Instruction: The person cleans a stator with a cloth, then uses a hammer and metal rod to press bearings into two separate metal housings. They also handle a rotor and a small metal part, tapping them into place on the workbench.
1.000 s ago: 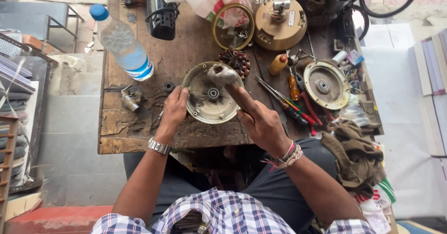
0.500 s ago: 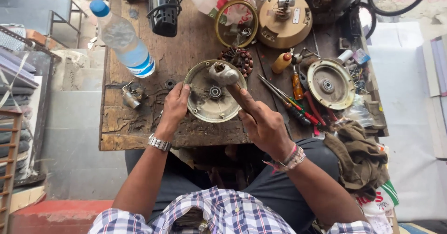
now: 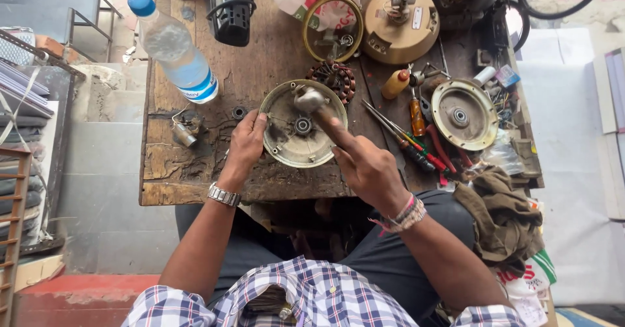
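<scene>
Cover (image 3: pixel 286 138), a round dished metal plate with a bearing at its middle, lies open side up at the centre of the frame, on the near part of a worn wooden bench (image 3: pixel 195 170). Left hand (image 3: pixel 244 146) grips its left rim, fingers curled onto the edge. Right hand (image 3: pixel 368 167) is closed around the handle of a hammer (image 3: pixel 311 99), whose metal head sits over the upper part of the cover; whether it touches the plate cannot be told.

Just above the cover lies a copper-wound stator (image 3: pixel 335 79), and above that a brass ring (image 3: pixel 332 27) and a tan motor housing (image 3: pixel 400 24). To the right, a second round cover (image 3: pixel 463 113) rests beside a row of screwdrivers (image 3: pixel 416 141) and a small yellow bottle (image 3: pixel 396 84). A water bottle (image 3: pixel 174 50) with a blue cap lies in the upper left. A brown rag (image 3: pixel 504 213) hangs at the bench's lower right corner.
</scene>
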A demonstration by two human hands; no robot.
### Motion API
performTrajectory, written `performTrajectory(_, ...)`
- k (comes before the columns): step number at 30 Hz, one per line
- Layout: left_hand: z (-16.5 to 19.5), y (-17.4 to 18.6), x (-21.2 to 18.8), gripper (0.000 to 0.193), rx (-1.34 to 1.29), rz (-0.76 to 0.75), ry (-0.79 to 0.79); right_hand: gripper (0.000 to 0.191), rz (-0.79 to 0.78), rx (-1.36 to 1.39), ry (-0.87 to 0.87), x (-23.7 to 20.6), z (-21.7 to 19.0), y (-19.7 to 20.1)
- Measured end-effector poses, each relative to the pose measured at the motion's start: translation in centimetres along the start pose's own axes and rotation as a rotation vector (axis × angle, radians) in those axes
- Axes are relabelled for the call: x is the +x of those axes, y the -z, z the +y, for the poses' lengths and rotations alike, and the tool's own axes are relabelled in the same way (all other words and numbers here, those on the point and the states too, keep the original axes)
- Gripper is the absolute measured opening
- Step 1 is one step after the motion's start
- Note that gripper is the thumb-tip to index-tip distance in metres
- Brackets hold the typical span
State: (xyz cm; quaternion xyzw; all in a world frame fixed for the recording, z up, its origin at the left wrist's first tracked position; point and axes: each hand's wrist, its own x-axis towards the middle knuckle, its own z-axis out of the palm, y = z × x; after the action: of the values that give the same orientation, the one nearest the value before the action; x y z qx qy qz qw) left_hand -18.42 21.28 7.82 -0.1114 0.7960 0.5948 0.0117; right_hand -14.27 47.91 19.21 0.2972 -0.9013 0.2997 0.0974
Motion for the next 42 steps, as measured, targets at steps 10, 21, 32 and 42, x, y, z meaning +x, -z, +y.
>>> performTrajectory(10, 0.8, 1.6, -1.7, 0.062, 0.048, 0.015, -0.010, 0.053, 0.020, 0.285, -0.218, 0.2, 1.5, -1.6)
performTrajectory(21, -3.1, -3.9, -7.7, 0.035, 0.992, 0.201, -1.047, 0.051, 0.211, 0.335, -0.410, 0.1, 4.0, 0.2)
performTrajectory(32, 2.8, 0.5, 0.5, 0.020, 0.146, 0.428, -0.961, 0.054, 0.299, 0.500, -0.368, -0.2, 5.6, 0.5)
performTrajectory(42, 1.8, 4.2, 5.1, 0.031, -0.987, 0.361, -0.410, 0.054, 0.203, 0.411, -0.227, -0.2, 4.2, -2.1)
